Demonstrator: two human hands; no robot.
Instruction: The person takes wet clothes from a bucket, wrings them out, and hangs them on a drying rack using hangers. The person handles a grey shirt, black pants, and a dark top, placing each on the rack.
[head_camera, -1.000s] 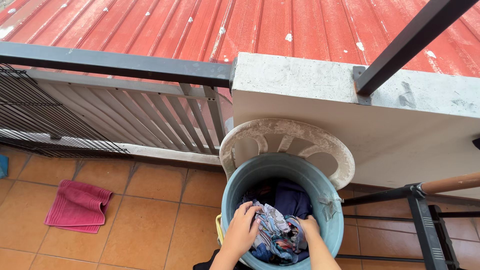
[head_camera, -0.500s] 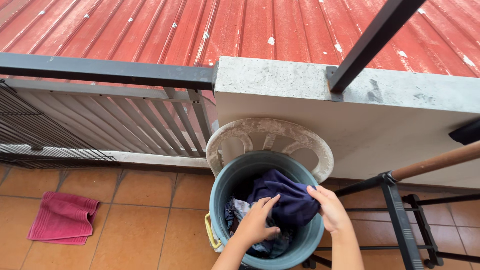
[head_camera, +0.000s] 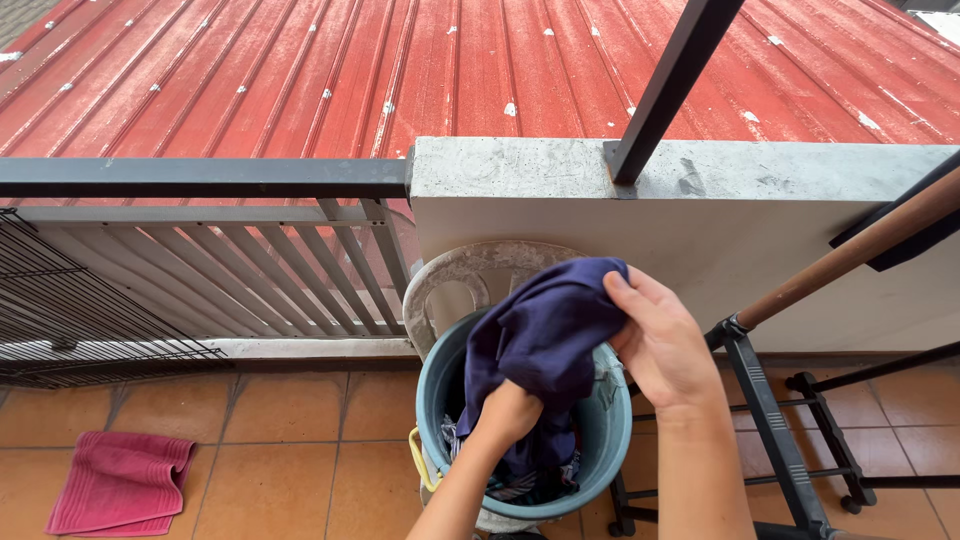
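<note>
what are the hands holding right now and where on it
Both hands hold one dark blue garment above the bucket: the right hand pinches its upper edge, the left hand grips it lower down.

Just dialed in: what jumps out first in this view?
A dark navy garment held up by both hands, right hand gripping its top edge, left hand lower, over a blue-grey bucket of laundry. Behind runs a red corrugated roof; a pink towel lies on the tiles at lower left.

Bright, even daylight, soft shadows, sharp focus throughout.
</note>
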